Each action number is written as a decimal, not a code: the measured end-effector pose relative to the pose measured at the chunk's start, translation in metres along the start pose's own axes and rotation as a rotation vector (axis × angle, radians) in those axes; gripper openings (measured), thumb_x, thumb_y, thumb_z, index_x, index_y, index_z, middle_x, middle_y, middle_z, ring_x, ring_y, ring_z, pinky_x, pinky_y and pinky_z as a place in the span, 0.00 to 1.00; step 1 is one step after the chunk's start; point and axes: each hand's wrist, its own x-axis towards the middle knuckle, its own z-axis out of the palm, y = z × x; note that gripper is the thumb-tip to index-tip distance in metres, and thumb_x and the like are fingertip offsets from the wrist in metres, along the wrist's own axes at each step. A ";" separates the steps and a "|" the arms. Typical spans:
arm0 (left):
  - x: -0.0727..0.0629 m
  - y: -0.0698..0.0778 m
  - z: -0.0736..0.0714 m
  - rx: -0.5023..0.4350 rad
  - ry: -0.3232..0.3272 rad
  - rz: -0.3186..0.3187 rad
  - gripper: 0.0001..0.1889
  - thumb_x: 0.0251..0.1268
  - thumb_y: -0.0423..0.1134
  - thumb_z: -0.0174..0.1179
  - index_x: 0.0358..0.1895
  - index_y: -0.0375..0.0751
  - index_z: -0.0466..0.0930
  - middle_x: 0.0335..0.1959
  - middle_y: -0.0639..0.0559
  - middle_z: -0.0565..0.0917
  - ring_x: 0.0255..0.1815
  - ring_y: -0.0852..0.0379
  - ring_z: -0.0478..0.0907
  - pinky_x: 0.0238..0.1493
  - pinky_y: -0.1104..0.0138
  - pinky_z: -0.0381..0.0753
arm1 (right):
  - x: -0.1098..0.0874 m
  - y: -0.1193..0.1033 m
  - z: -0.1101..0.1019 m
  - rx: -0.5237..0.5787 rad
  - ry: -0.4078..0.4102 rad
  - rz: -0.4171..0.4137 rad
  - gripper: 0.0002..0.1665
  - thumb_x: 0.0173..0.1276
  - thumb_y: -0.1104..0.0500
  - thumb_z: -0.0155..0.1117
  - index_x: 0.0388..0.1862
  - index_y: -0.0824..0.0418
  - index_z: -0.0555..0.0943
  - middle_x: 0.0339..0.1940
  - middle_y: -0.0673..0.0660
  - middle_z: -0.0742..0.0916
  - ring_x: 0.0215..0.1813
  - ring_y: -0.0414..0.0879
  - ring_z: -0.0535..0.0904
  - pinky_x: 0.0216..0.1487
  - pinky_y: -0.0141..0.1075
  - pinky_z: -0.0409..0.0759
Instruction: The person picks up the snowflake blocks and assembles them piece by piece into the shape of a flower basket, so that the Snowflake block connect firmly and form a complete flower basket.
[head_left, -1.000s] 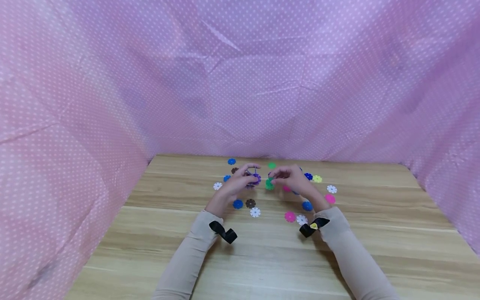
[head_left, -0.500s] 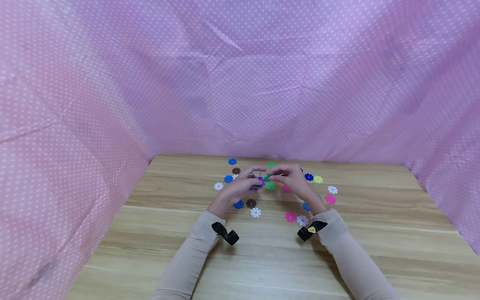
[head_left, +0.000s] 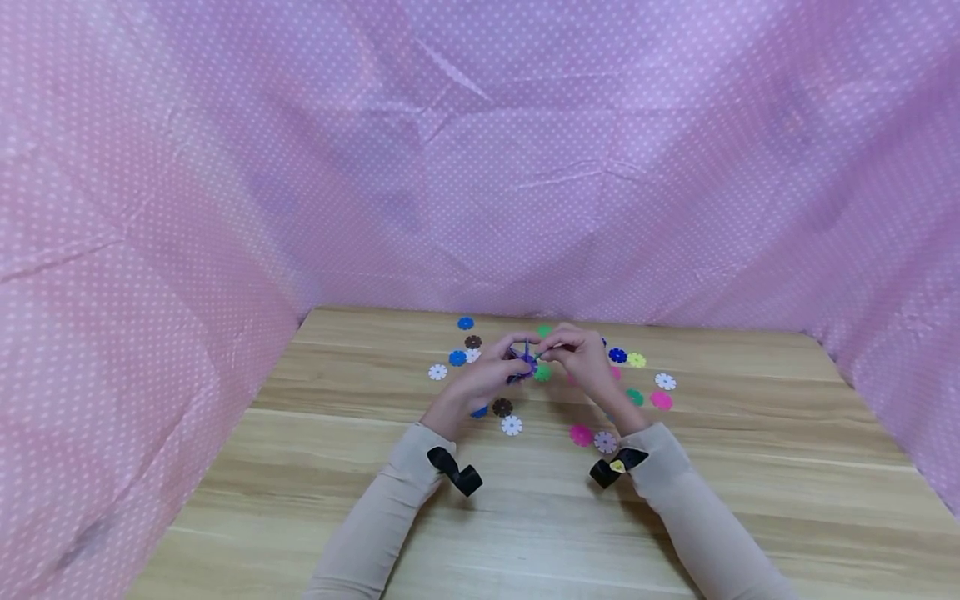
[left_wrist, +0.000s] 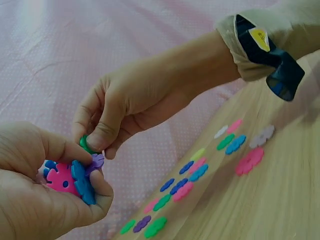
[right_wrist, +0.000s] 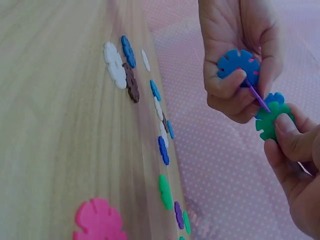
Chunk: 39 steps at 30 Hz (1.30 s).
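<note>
My left hand [head_left: 483, 379] grips a cluster of joined plastic snowflake discs. In the left wrist view the cluster shows a pink disc [left_wrist: 61, 176], a blue disc [left_wrist: 82, 184] and a purple disc [left_wrist: 96, 163]. My right hand [head_left: 583, 357] pinches a green snowflake disc [right_wrist: 269, 124] between thumb and fingers. Seen from the right wrist, the green disc's edge is right at the purple disc's rim, and a second blue disc [right_wrist: 276, 98] shows behind it. Both hands are close together above the table, and the left fingers hide part of the cluster.
Loose discs lie flat on the wooden table [head_left: 525, 517] around both hands, among them white [head_left: 512, 426], brown [head_left: 502, 407], pink [head_left: 581, 436] and yellow [head_left: 637, 359] ones. A pink dotted cloth [head_left: 480, 167] hangs behind the table and along both sides.
My left hand has moved right with the disc cluster, closing the gap to my right hand. The green disc has turned edge-on and come up to the purple disc.
</note>
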 end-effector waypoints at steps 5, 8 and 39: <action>-0.004 0.003 0.005 -0.013 0.016 0.020 0.25 0.74 0.24 0.50 0.71 0.43 0.68 0.44 0.48 0.71 0.41 0.56 0.72 0.52 0.56 0.71 | -0.002 -0.004 0.004 0.046 0.029 -0.038 0.07 0.56 0.82 0.67 0.27 0.74 0.86 0.30 0.63 0.88 0.34 0.32 0.82 0.40 0.27 0.87; -0.006 0.004 0.007 -0.012 0.018 0.014 0.25 0.74 0.24 0.49 0.71 0.43 0.68 0.45 0.47 0.70 0.42 0.55 0.71 0.52 0.57 0.70 | -0.003 -0.006 0.007 0.016 0.033 -0.068 0.09 0.58 0.82 0.66 0.25 0.72 0.86 0.29 0.65 0.87 0.34 0.31 0.83 0.39 0.27 0.87; -0.007 0.016 -0.006 -0.054 0.312 -0.033 0.26 0.71 0.30 0.59 0.69 0.33 0.62 0.53 0.44 0.76 0.57 0.44 0.78 0.69 0.51 0.75 | -0.013 -0.006 0.004 -0.174 -0.639 0.100 0.10 0.66 0.65 0.71 0.45 0.68 0.86 0.40 0.61 0.90 0.39 0.44 0.85 0.44 0.33 0.86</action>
